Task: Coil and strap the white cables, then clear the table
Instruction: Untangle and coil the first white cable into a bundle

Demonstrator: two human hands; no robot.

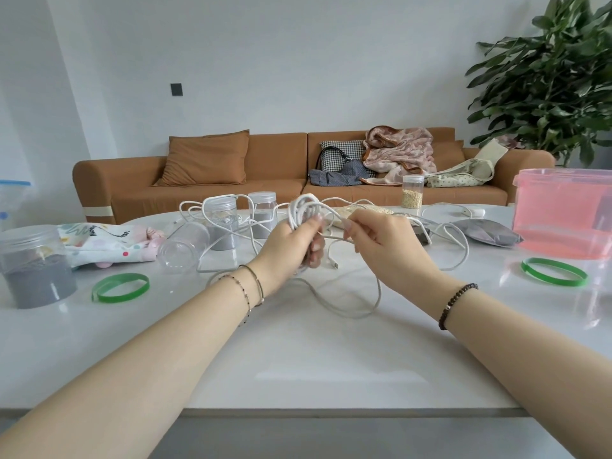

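- Above the glossy white worktop (298,359), the left hand (291,246) has its grip curled round a half-wound bundle of thin white cable (303,210).
- Beside it, the right hand (377,240) pinches the strand feeding that bundle; slack lies looped on the worktop below.
- Coiling seems underway; next, wind in the slack, then fetch a flat green strap ring (120,287).

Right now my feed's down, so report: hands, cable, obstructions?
Left hand grips coil. Right hand pinches cable. Slack runs among jars. Green bands unused.
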